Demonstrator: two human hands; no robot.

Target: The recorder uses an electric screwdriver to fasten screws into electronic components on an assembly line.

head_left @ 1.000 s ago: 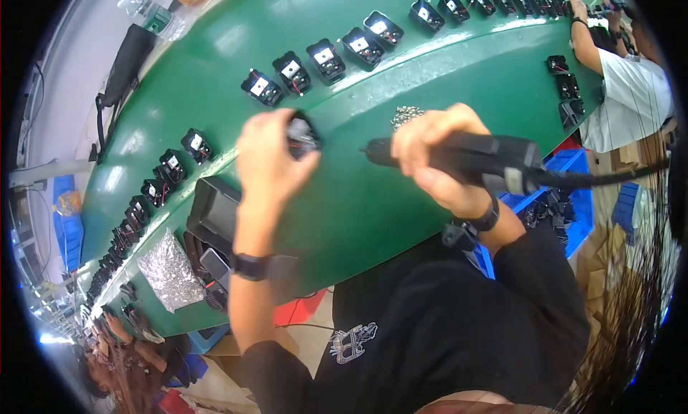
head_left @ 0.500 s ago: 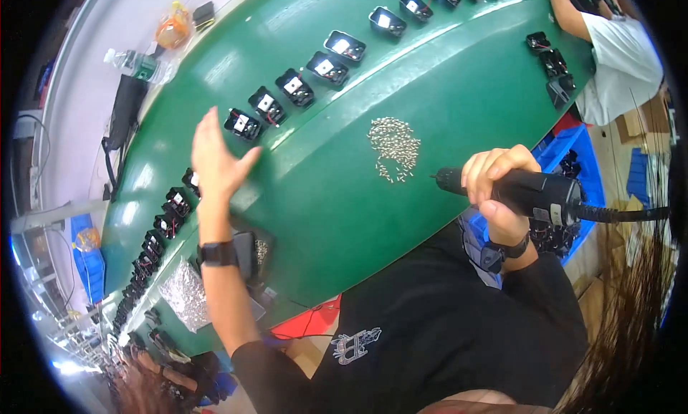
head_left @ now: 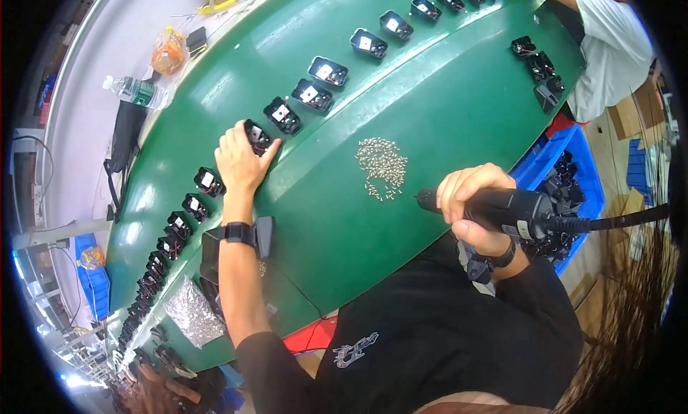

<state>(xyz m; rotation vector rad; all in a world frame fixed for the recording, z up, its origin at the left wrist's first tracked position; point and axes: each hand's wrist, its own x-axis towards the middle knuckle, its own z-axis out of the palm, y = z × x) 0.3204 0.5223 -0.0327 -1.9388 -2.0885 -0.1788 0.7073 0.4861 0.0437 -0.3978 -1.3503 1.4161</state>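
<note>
My left hand (head_left: 242, 163) is closed around a black plastic housing (head_left: 258, 136) in the far row on the green table. The thumb lies along its right side, and the fingers reach over its left side. Inside that housing a white label and some wiring show; the hand covers part of it. In my right hand (head_left: 476, 199) is a black electric screwdriver (head_left: 512, 210), held roughly level with its tip pointing left. The tip is apart from everything, just right of a loose pile of small silver screws (head_left: 382, 168) on the table.
More open housings (head_left: 328, 71) line the curved green table (head_left: 322, 199) on both sides of my left hand. A bag of silver parts (head_left: 192, 310) lies near my left forearm. A blue crate (head_left: 591, 174) of black parts stands at right. Another person's sleeve (head_left: 616, 49) shows far right.
My left hand has gone from hovering open beside the row to gripping a housing. The screwdriver stays in my right hand. The whole view has shifted slightly.
</note>
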